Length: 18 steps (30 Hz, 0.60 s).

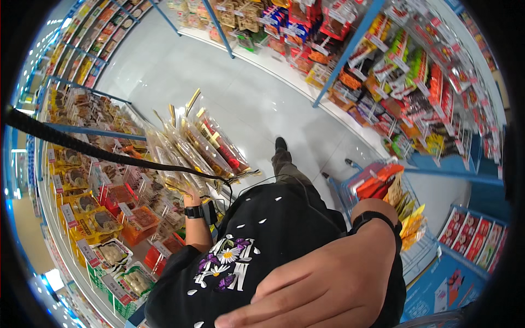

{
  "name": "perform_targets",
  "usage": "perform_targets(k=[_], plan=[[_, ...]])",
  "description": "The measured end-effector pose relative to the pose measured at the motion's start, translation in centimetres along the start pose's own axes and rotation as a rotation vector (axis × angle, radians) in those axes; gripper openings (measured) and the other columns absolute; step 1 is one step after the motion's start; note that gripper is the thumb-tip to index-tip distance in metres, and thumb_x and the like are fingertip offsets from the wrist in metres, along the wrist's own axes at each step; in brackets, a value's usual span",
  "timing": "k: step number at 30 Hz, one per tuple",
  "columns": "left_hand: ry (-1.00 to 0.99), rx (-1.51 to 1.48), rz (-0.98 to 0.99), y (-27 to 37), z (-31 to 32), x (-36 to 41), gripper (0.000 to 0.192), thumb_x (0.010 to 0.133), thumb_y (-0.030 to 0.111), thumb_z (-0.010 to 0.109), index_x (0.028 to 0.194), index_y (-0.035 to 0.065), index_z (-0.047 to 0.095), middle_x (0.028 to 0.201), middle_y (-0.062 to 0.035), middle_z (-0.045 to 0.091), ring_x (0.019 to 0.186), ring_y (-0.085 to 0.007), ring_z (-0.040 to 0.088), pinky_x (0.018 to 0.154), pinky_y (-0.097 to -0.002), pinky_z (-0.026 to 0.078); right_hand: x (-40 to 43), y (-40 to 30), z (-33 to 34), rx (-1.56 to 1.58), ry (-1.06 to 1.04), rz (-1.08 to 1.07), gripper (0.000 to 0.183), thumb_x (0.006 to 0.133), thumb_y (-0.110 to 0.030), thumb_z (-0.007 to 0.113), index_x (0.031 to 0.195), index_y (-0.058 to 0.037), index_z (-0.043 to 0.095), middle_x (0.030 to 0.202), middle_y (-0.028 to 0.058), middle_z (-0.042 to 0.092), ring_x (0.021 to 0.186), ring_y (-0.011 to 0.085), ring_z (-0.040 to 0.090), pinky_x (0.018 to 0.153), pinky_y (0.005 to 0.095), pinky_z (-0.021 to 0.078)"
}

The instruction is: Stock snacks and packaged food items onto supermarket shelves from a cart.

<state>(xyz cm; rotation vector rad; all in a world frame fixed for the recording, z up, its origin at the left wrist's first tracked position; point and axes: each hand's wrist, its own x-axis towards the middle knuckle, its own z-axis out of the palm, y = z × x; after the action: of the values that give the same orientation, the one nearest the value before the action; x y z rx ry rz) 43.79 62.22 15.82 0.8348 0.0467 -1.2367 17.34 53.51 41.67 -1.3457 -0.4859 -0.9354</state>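
Observation:
On the left, my left hand [192, 197] grips the lower ends of several long, clear plastic snack packets [197, 149]. The packets fan out away from me beside the left rack and partly hide the fingers. One has a red label and dark contents. My right hand [316, 283] is raised close to the camera, in front of my black shirt [270, 225]. Its back faces up and its fingers point to the lower left. Whatever lies under its palm is hidden.
A wire shopping cart [342, 186] with red and yellow bags stands to my right. Hanging snack packs fill the left rack [92, 132] and the right rack [328, 88]. Boxes [471, 233] sit at the far right. A black cable [123, 158] crosses the left side.

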Motion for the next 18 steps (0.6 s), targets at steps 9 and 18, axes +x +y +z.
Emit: perform_targets(k=[9, 18], plan=[[0.045, -0.082, 0.2, 4.0, 5.6, 9.0, 0.053, 0.101, 0.043, 0.038, 0.136, 0.0052, 0.051, 0.127, -0.0141, 0.061, 0.112, -0.0274, 0.061, 0.093, -0.0432, 0.053, 7.2, 0.5, -18.7, -0.343, -0.559, -0.038, 0.017, 0.082, -0.001, 0.058, 0.099, -0.0013, 0.062, 0.112, 0.011, 0.065, 0.102, 0.034, 0.063, 0.09, 0.0432, 0.0475], [-0.123, -0.144, 0.104, 5.2, 9.1, 19.1, 0.053, 0.099, 0.046, 0.04, 0.135, 0.0092, 0.054, 0.125, -0.0119, 0.062, 0.109, -0.0259, 0.063, 0.094, -0.0429, 0.052, -2.7, 18.3, -27.4, 0.097, 0.439, 0.752, 0.087, 0.092, -0.044, 0.061, 0.152, 0.0015, 0.019, 0.151, 0.0155, 0.034, 0.14, 0.0278, 0.035, 0.113, 0.0423, 0.0293]])
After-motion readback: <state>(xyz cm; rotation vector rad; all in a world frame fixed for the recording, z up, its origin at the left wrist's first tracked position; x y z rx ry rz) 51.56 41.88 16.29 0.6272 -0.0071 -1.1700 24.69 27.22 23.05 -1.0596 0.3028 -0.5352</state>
